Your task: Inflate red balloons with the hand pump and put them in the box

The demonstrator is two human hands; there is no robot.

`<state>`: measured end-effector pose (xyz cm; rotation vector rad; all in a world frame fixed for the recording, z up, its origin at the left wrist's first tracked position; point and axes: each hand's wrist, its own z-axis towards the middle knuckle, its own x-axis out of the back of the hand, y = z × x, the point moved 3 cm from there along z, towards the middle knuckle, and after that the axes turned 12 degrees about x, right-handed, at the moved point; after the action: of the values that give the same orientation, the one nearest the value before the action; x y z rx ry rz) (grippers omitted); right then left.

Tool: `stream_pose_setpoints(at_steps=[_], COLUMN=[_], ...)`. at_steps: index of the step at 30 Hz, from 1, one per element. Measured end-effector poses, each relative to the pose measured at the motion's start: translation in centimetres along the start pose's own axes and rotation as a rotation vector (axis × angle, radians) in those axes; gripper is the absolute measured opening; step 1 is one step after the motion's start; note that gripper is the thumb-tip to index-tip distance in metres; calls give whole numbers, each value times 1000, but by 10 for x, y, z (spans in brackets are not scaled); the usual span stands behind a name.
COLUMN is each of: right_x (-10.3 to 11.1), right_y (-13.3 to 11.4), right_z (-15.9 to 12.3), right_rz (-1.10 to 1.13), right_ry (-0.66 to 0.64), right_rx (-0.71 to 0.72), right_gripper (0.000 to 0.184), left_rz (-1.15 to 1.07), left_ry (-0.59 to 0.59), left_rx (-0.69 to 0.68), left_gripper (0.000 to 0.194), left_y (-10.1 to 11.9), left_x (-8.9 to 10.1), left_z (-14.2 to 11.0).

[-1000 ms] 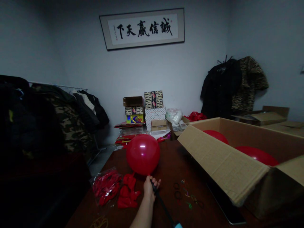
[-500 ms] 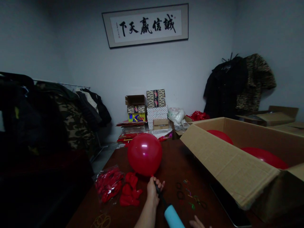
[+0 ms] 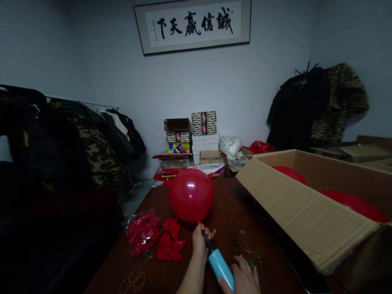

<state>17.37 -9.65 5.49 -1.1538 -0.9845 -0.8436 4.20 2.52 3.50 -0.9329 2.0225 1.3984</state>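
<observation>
A round red balloon [image 3: 191, 195] stands inflated on the nozzle of a light blue hand pump [image 3: 220, 267] above the dark wooden table [image 3: 220, 204]. My left hand [image 3: 200, 243] is closed round the balloon's neck and the pump's black tip. My right hand [image 3: 245, 278] grips the rear of the blue pump barrel at the bottom edge. Loose flat red balloons [image 3: 169, 243] lie just left of my left hand.
A clear bag of red balloons [image 3: 142, 230] lies further left. Coloured rubber bands [image 3: 245, 248] are scattered right of the pump, yellow ones [image 3: 133, 280] at the near left. A large open cardboard box [image 3: 309, 212] holds inflated red balloons [image 3: 355, 204]. Small boxes [image 3: 196, 136] are stacked by the wall.
My right hand has come up into view and pushed the blue pump barrel forward toward the balloon. The view has shifted slightly left and down; the balloon looks a little larger.
</observation>
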Motion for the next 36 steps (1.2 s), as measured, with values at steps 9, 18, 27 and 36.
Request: stream_pose_setpoints(at_steps=[9,18,27,36], right_x=[23,22,-10,-25], right_y=[-34,-45,-31,-43], right_z=[52,43,45,84], right_rz=[164,50,-35,-83], right_ry=[85,224,137,137], right_rx=[74,182,124,40], right_gripper=[34,32,43,43], left_rz=[95,-42,172,492], left_ry=[-100,-48,17,16], left_rx=[-76,-77,-318,-478], left_gripper=[35,30,32,34], left_y=[3,10,84,108], left_x=[-16,-11,-19,-13], left_z=[-8,-8,-6,-30])
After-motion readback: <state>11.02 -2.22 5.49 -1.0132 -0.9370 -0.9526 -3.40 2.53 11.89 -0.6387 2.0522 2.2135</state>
